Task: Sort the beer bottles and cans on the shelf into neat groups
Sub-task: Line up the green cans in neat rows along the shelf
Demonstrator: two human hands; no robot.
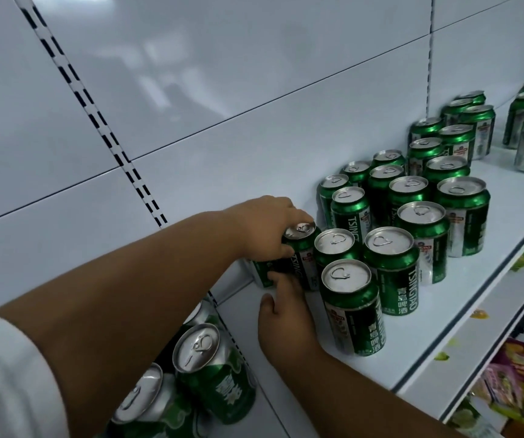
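Both hands on corner can (298,248): left hand (267,229) grips its top, right fingers (281,281) press its base. Risk: tilting it topples neighbour can (336,245).

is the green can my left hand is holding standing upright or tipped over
Upright. The green aluminium beer can shows its silver pull-tab lid facing up and its base on the white metal shelf, with the left hand gripping its rim.
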